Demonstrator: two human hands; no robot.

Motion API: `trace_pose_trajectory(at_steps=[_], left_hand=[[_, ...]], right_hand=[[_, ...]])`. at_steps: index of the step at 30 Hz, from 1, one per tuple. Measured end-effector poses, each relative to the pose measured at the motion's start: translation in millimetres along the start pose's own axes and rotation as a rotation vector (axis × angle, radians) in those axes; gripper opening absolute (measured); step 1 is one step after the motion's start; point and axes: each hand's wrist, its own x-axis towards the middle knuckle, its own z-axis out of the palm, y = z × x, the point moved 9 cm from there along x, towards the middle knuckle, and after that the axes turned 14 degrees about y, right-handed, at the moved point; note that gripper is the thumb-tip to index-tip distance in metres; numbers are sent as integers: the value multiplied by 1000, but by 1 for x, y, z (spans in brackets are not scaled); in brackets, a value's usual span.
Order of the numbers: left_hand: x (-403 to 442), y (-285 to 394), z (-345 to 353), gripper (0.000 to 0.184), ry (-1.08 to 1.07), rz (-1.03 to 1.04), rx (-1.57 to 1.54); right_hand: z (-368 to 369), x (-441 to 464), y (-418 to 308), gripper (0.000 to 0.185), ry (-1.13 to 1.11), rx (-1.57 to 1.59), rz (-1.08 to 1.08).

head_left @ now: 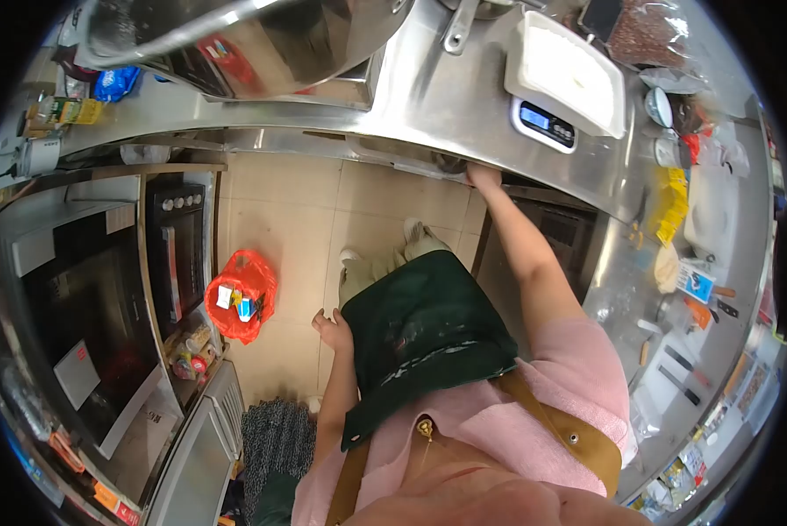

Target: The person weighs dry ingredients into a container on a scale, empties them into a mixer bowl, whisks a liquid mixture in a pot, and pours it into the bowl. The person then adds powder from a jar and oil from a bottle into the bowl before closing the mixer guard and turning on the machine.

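My left hand (332, 333) hangs in the air at my left side, fingers apart and holding nothing. It is beside my dark green apron (428, 320). My right arm stretches forward to the steel counter (446, 105), where my right hand (484, 175) reaches in under the front edge. Its fingers are mostly hidden there, next to a dark, rounded metal-looking thing (450, 163); I cannot make out whether they grip it. Above this hand, a digital scale (544, 125) with a lit display stands on the counter, bearing a white rectangular tub (569, 74).
A large shiny metal vessel (297, 44) stands at the counter's far left. A red-bagged bin (242, 298) is on the tiled floor. Ovens (95, 307) line the left side. Knives (678, 386), a yellow packet (671, 206) and bags crowd the right side.
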Motion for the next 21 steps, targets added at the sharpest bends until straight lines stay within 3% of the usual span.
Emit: trace_pose_trajectory(at_steps=[1,3,7,9,14,21], left_hand=[[3,-1,13,37,26,29,-12],[7,0,37,36,94,120,-32],[1,16,63,36,196,302,-19],[-2,23,68,36,251,411,-1],[-2,12,86,35,158,306,-76],[-6,8,84,35,118,282,-64]], right_hand=[[4,20,-19,23,108,-171,-268],[25,61,-12,23,227,-307,-405],[80,127,30,23,293,-506,-441],[105,150,47,23,260,-530,-406],[141,171,90,22,170,-459,-267],[132,151,125,22,99,30,46]])
